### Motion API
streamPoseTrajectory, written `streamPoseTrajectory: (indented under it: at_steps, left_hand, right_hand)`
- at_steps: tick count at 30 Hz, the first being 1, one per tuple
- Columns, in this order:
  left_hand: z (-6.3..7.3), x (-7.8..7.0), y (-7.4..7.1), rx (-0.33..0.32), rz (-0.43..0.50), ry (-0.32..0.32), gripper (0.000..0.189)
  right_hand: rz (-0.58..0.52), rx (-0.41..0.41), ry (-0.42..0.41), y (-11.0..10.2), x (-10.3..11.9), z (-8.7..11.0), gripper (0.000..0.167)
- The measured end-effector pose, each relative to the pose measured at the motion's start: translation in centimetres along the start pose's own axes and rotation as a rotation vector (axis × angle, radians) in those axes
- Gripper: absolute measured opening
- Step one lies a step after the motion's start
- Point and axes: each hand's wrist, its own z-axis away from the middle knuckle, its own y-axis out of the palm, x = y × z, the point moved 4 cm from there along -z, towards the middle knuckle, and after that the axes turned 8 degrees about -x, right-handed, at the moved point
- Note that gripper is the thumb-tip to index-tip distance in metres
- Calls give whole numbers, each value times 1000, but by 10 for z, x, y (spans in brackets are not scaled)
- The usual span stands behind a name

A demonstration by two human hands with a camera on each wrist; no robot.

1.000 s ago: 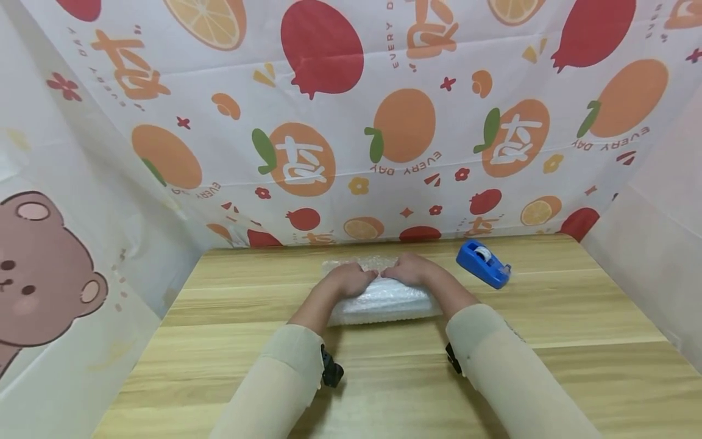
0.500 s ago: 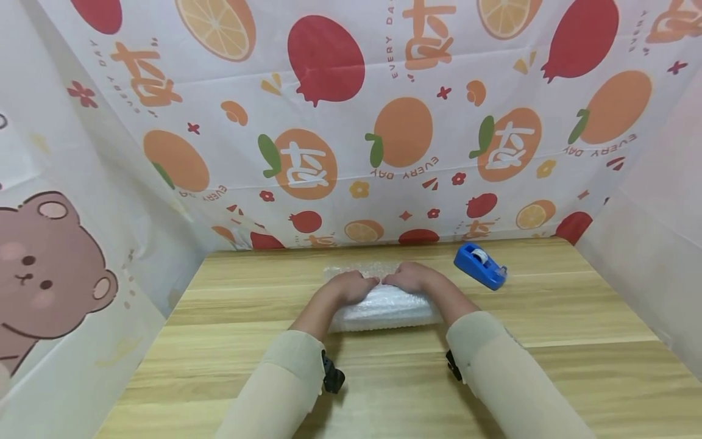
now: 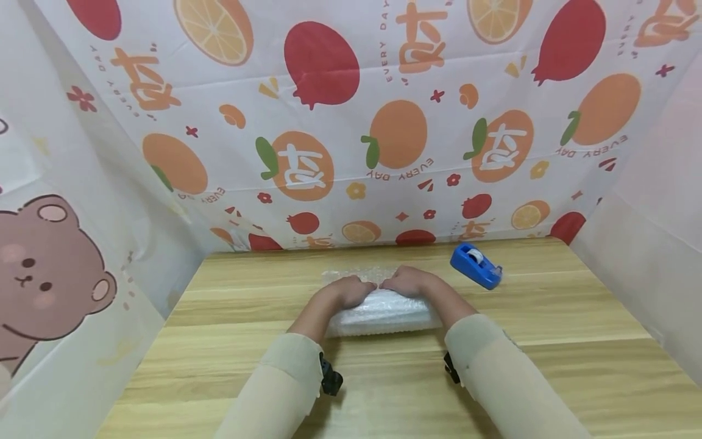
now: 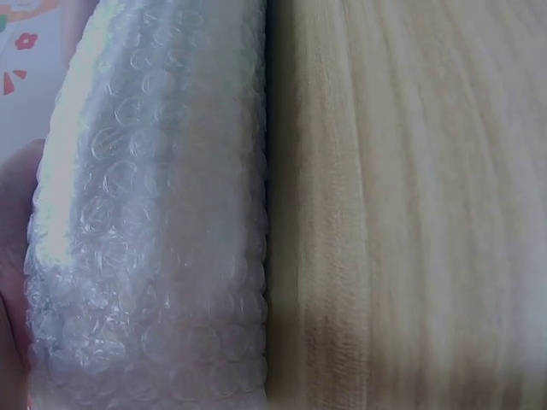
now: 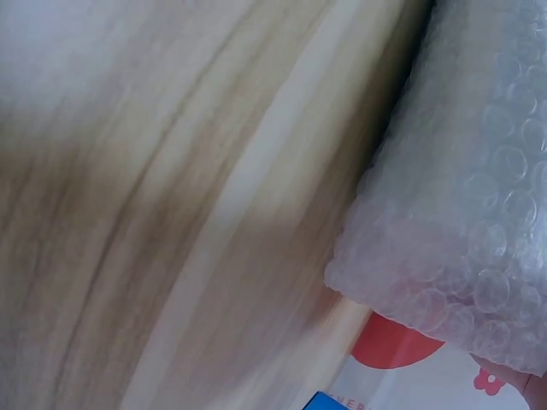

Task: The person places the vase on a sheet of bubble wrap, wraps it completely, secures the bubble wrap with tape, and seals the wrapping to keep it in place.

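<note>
A bundle of clear bubble wrap (image 3: 384,314) lies crosswise on the wooden table, in the middle of the head view. My left hand (image 3: 353,291) grips its top from the left, thumb pointing inward. From the right, my right hand (image 3: 408,281) grips it too, and the two thumbs nearly meet. Most of the fingers are hidden on the far side. A flat flap of the wrap shows behind the hands. In the left wrist view the bubble wrap (image 4: 162,188) appears rounded and close up, with part of the left hand (image 4: 13,248) at its far side.
A blue tape dispenser (image 3: 476,266) with a roll of tape stands to the right of the bundle, near the table's back edge. A fruit-print cloth (image 3: 351,122) hangs behind the wooden table (image 3: 219,341). More cloth hangs at the left, with a bear on it.
The bubble wrap bundle has come slightly nearer to me with both hands on it. The head view has tilted and shifted a little. The tape dispenser stays in its place.
</note>
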Motion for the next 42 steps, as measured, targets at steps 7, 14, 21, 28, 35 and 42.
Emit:
streamPoseTrajectory:
  at_steps: [7,14,21,28,35,42]
  left_hand:
    - [5,-4,1,-54,-49,31,63]
    - [11,-9,0,-46,-129,45,62]
    - [9,-11,-1,-57,-105,80,62]
    - [6,-2,1,-22,-24,76,62]
    - [8,0,0,-47,95,48,66]
    - [20,-11,-12,-482,-135,345,34]
  right_hand:
    - [20,-69,-44,-3,6,8,48]
    - [321,-329,-311,-12,27,23,48]
    - [548,-525,-509,-14,51,46,51]
    - [442,-271,-293,13,35,47,72]
    - [365,-221,-204,12,27,38,75]
    - [347,-182,-175,16,24,32,75]
